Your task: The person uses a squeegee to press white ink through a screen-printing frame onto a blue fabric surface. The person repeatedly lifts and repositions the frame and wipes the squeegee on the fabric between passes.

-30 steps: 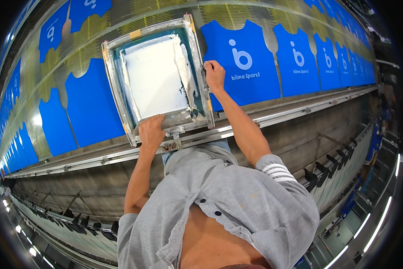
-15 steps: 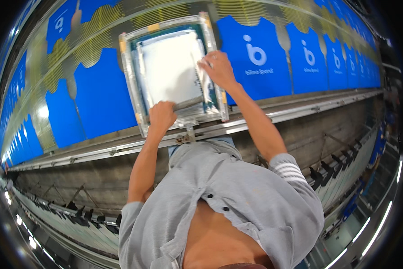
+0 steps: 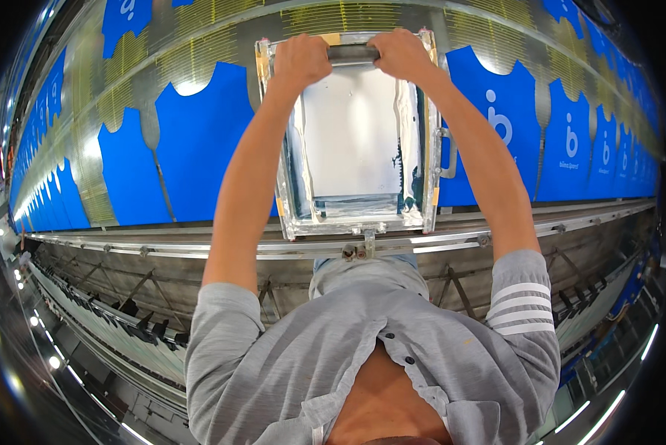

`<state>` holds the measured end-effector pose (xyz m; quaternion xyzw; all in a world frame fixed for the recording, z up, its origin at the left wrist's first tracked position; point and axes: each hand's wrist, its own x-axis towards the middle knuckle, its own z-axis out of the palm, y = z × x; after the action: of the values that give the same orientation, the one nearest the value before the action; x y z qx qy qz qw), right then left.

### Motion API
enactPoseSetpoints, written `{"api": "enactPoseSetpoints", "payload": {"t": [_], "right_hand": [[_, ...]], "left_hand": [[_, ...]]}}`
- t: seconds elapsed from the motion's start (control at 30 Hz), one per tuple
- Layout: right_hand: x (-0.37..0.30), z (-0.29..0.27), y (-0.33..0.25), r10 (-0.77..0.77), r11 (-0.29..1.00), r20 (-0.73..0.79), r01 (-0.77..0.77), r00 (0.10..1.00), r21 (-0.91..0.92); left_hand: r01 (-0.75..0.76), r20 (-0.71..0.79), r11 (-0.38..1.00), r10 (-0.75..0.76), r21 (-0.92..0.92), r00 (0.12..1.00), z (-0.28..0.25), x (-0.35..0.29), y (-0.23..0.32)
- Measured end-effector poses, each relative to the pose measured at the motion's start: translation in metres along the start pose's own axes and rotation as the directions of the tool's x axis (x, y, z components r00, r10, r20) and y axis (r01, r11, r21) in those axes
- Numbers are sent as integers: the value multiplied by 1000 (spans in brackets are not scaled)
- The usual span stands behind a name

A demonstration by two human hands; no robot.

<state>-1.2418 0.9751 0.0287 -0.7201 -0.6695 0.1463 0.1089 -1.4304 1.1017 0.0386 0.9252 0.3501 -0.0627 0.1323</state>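
At the far end of a screen-printing frame (image 3: pixel 431 152), my left hand (image 3: pixel 301 63) and my right hand (image 3: pixel 405 55) both grip a squeegee (image 3: pixel 353 53), one at each end. Fingers of both hands are closed around its bar. The frame lies flat on the printing table, its mesh (image 3: pixel 348 137) coated white in the middle. Thick white ink (image 3: pixel 405 111) runs in a ridge down the right side, with a thinner streak on the left. Dark green mesh shows along the borders. The squeegee's lower edge is partly hidden by my hands.
Blue fabric pieces lie along the table: a plain one (image 3: pixel 203 141) to the left, a printed one (image 3: pixel 488 89) to the right, with several more beyond both. A metal handle (image 3: pixel 448 153) juts from the frame's right side. A metal rail (image 3: pixel 273 250) follows the table's near edge.
The squeegee has gone from the near part of the frame to its far end. My right hand has left the frame's right side and joined my left on the squeegee.
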Motion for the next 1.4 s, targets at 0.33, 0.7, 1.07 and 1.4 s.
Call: {"api": "enactPoseSetpoints", "payload": {"t": [0.33,0.7,1.07,1.4], "right_hand": [[-170,51,-73,-54,996,-51,58,997,75],[-234,35,-99,53,828,75,-86,996,555],[-214,54,10,840,127,237,-601,488,789],[-211,34,3,829,175,241,-643,505,745]], "left_hand": [[-24,-131,986,2,-166,991,56,-187,55],[-150,-182,988,143,-23,973,62,-254,99],[-49,211,997,62,-64,975,31,-185,79],[-14,-29,1000,13,-17,999,9,-6,23]]}}
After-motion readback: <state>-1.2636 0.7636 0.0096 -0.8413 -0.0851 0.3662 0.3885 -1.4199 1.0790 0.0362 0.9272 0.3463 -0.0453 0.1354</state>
